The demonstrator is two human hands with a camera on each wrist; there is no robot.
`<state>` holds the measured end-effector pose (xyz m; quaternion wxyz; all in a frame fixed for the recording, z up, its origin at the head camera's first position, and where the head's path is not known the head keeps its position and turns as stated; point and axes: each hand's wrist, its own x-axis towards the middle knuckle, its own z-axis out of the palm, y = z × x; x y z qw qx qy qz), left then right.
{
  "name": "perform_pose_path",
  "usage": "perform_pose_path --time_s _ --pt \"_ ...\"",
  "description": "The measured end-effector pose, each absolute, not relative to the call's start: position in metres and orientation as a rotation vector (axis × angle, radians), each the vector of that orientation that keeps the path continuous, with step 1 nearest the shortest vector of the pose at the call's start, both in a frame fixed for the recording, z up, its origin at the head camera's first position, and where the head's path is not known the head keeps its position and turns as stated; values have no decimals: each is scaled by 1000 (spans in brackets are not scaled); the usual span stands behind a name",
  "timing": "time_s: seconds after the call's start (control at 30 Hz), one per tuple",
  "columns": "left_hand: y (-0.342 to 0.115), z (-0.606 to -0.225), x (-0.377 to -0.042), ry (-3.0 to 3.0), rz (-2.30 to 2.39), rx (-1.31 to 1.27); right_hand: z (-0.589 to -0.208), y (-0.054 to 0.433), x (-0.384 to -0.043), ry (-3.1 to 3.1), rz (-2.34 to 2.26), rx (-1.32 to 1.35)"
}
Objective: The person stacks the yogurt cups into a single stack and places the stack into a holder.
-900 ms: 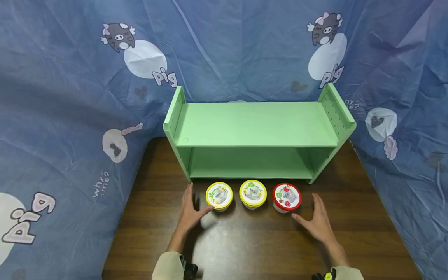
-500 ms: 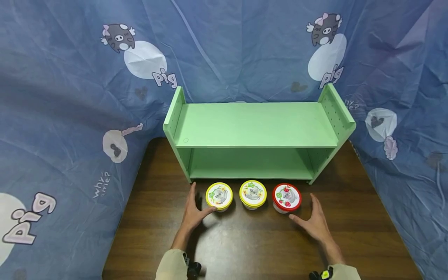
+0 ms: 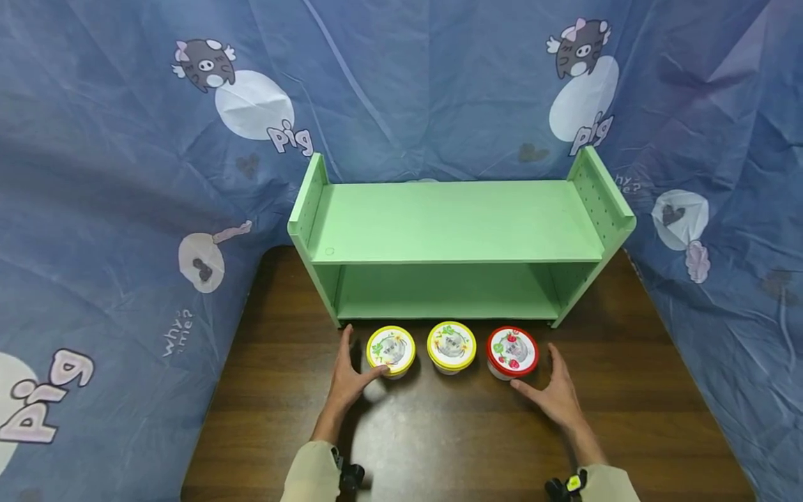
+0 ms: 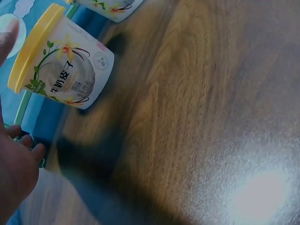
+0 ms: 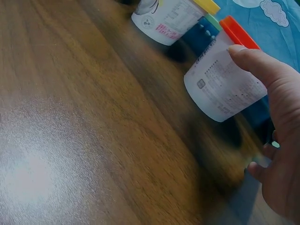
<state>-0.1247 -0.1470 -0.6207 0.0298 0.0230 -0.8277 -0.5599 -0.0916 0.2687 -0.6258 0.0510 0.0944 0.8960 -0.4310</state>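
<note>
Three lidded food tubs stand in a row on the wooden table. The left tub [image 3: 391,350] and the middle tub [image 3: 451,346] have yellow-rimmed lids; the right tub [image 3: 511,352] has a red-rimmed lid with berries printed on it. My left hand [image 3: 348,380] is spread beside the left yellow tub, thumb at its front edge, fingers apart from its left side. My right hand [image 3: 555,394] is spread at the red tub's right, its thumb at the tub's front. In the right wrist view the thumb [image 5: 253,61] overlaps the red tub's wall; contact cannot be judged.
Just behind the tubs stands a green two-tier shelf [image 3: 452,223] with raised side panels. A blue cloth [image 3: 401,84] with pig prints hangs at the back and sides. The brown table [image 3: 452,446] stretches in front of the tubs.
My right hand has moved left, its thumb now nearer the red tub's front. My left hand has shifted slightly right, closer to the left yellow tub. The tubs stay in place.
</note>
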Motion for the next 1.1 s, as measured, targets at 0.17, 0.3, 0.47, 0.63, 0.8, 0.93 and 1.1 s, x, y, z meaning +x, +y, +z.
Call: perform_pose_path --time_s 0.17,0.3,0.47,0.63,0.8,0.93,1.1 --pt "-144 -623 -125 -2483 -1808 36 -630 265 -94 2710 -1359 275" --pt "-143 -627 -125 -2473 -1841 24 -630 263 -95 2700 -1369 282" --pt "-142 -631 -124 -2472 -1862 22 -631 260 -96 2695 -1396 285" --pt "-140 -633 -124 -2510 -1860 29 -632 257 -98 2696 -1416 288" --pt "-139 -633 -124 -2528 -1863 20 -632 254 -101 2696 -1416 293" --pt "-137 -633 -123 -2544 -1872 20 -633 251 -103 2694 -1444 293" --pt "-133 -632 -120 -2575 -1882 49 -635 248 -105 2692 -1502 276"
